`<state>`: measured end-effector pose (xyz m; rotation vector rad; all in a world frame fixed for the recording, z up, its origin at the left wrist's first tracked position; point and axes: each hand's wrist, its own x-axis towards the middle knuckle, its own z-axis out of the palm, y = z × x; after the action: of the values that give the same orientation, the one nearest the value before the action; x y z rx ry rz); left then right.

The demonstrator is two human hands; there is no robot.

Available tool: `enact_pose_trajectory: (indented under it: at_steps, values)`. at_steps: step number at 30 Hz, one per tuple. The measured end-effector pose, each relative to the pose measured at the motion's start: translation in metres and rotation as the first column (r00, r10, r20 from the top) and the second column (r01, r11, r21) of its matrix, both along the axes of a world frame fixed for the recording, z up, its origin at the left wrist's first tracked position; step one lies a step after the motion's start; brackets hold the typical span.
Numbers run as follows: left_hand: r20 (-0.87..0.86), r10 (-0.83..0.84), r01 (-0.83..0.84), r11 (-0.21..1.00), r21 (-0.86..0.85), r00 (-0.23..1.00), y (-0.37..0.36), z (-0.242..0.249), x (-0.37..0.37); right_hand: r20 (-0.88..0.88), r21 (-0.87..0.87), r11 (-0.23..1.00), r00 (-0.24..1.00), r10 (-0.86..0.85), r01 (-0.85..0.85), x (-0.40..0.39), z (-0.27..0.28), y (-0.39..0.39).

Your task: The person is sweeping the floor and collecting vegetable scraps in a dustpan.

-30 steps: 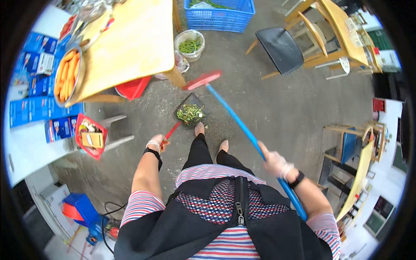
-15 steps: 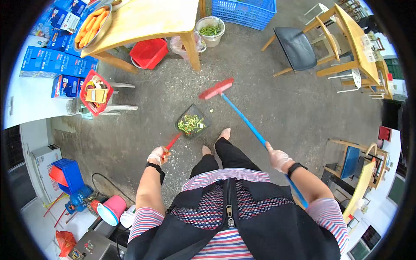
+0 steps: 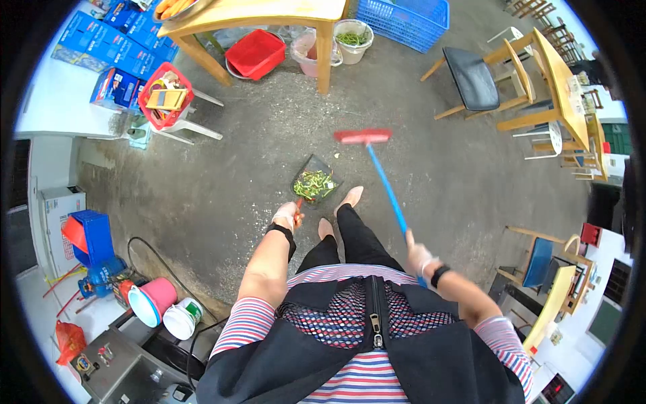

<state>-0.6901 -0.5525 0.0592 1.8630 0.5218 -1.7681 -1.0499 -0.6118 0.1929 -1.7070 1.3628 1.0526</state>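
A rough grey concrete floor point(image 3: 431, 182) spreads under the person, with a wooden table point(image 3: 282, 10) at its far edge. Below the table sit a red tub point(image 3: 256, 52), a pale bucket point(image 3: 353, 38) of green beans and a blue crate point(image 3: 407, 20). Left of the table a red basket point(image 3: 165, 94) of odds and ends rests on a white stool. Nearer than the table, the dark dustpan point(image 3: 315, 183) holds green scraps and lies on the floor just beyond the left hand point(image 3: 286, 215), which is closed around its red handle. The right hand point(image 3: 418, 257) grips the blue pole of the broom point(image 3: 383, 182), whose red head sits right of the dustpan, close but apart
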Motion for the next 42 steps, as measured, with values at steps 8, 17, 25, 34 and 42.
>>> enact_pose_trajectory:
  at_steps: [8,17,25,34,42]
  values:
    - [-0.073,0.048,-0.048,0.999,0.001,0.996,-0.005,-0.008,0.007,0.271,0.096,0.994,0.96,-0.072,0.047,-0.064,0.099,0.04]
    - [-0.079,0.164,-0.173,0.977,-0.123,0.983,-0.099,0.062,-0.019,0.426,0.291,0.658,0.522,-0.739,0.694,-0.111,0.066,-0.071]
    - [-0.159,0.159,-0.199,0.937,-0.287,0.974,-0.27,0.199,-0.071,0.352,0.625,0.222,-0.016,-0.936,0.748,-0.188,0.038,-0.195]
    - [0.068,0.073,0.0,0.678,-0.735,0.995,-0.476,0.35,-0.129,0.203,0.791,0.043,-0.196,-0.959,0.611,-0.226,0.033,-0.274]
    - [0.582,0.006,0.474,0.573,-0.669,0.813,-0.693,0.282,-0.171,0.043,0.839,-0.063,-0.181,-0.983,0.541,-0.174,0.056,-0.402]
